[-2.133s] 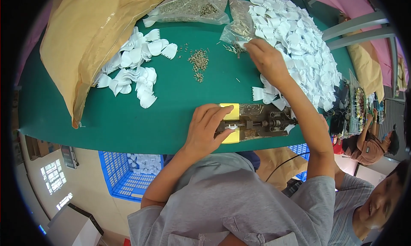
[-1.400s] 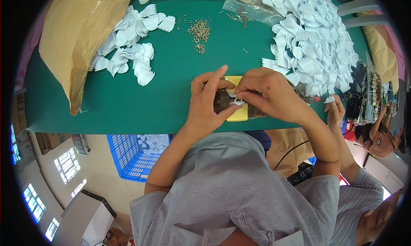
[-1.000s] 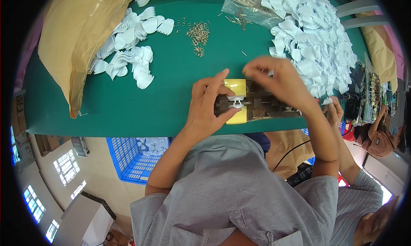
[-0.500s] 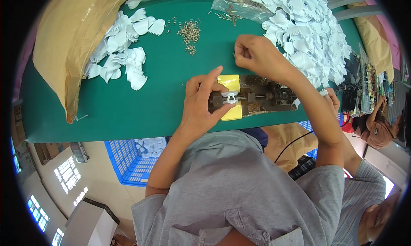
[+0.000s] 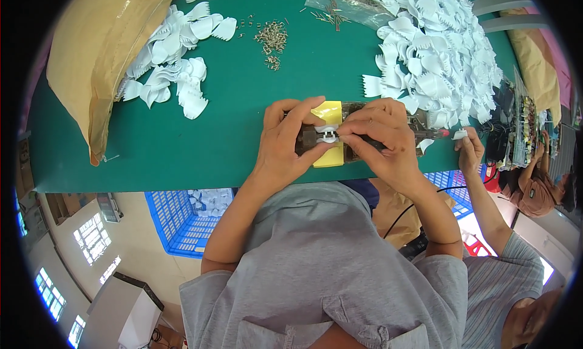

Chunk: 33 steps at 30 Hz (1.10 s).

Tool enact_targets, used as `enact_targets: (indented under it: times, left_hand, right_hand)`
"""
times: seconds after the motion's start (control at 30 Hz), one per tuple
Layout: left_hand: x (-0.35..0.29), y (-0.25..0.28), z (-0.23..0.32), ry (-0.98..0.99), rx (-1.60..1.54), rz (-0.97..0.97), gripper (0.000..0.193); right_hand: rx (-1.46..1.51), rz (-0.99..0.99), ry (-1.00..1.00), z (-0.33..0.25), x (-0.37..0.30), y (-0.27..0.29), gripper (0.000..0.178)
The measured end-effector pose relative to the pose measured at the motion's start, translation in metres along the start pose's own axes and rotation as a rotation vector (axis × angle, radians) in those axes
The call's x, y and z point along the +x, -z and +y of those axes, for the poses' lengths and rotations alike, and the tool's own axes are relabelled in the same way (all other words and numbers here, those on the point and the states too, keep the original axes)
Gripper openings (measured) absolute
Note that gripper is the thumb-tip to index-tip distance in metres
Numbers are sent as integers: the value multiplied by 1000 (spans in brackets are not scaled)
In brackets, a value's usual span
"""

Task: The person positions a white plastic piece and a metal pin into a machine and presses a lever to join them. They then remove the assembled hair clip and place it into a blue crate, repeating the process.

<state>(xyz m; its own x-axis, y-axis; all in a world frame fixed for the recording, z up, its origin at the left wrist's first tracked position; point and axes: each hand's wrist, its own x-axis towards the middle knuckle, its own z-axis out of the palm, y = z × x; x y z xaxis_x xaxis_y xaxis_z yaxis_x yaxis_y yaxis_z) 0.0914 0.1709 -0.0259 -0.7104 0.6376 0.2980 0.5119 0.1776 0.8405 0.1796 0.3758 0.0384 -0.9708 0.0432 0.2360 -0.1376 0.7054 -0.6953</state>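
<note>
My left hand pinches a white plastic hair claw clip between thumb and fingers, over the yellow-covered part of a dark metal jig. From the right, my right hand meets the clip's side with thumb and forefinger pressed together. Whatever lies in that pinch is too small or hidden to make out. Beyond the hands lies a pile of small metal springs, and to its right are thin metal pins.
A big heap of white clip halves covers the back right; a smaller heap lies beside a brown paper sack. At the right, a co-worker's hand holds a white piece. A blue basket stands below the table's front edge.
My right hand has come down and toward me, from above the jig to the clip's right side. My left hand keeps its hold on the clip.
</note>
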Motion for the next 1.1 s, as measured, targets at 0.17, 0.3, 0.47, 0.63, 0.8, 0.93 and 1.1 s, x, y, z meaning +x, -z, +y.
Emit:
enact_targets:
  times: [0.17,0.3,0.47,0.63,0.8,0.93,1.1]
  left_hand:
    - [1,2,2,-5,-1,8,77]
    - [2,1,3,21,-38,15,62]
    - [1,2,-1,-87,27,20,33]
    - [4,2,0,-82,-6,16,34]
    - [1,-1,-2,-91,-4,15,33]
    - [0,0,-3,-104,5,31,35]
    - [1,2,-3,-102,-9,9,33]
  right_hand:
    - [-83,7,52,1,-4,-2,20]
    - [-104,-35,18,-4,10,13,38]
    - [94,-82,-112,16,77,9,22]
    - [56,-274,-158,34,124,-47,17]
    - [-76,-245,-9,35,127,-67,14]
    - [-161,-267,133,35,124,-56,13]
    - [113,-320,-110,22,106,-7,8]
